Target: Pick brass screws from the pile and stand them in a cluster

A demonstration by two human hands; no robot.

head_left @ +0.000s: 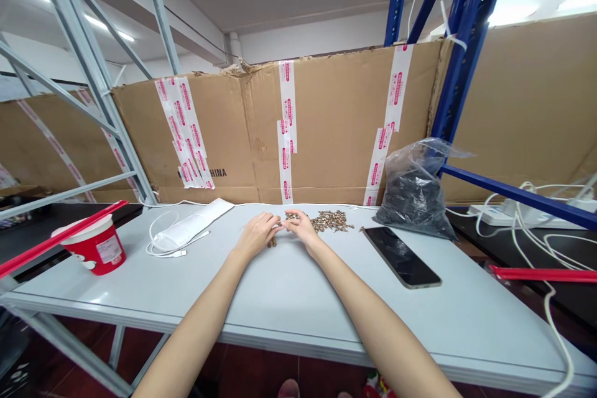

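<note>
My left hand (pixel 258 234) and my right hand (pixel 302 230) meet over the far middle of the table, their fingertips nearly touching. Both have closed, pinching fingers. Between the fingertips a small brass-coloured metal piece (pixel 280 223) shows in part; its exact kind is too small to tell. Just below the left fingers lie a few more brass-coloured pieces (pixel 272 242). A loose pile of the same small metal pieces (pixel 332 221) spreads to the right of my right hand, which hides part of it.
A black phone (pixel 402 257) lies at right, before a clear plastic bag of dark contents (pixel 415 189). At left are a white power strip-like packet with cable (pixel 189 230) and a red cup (pixel 105 247). A cardboard wall (pixel 336 130) closes off the table's back.
</note>
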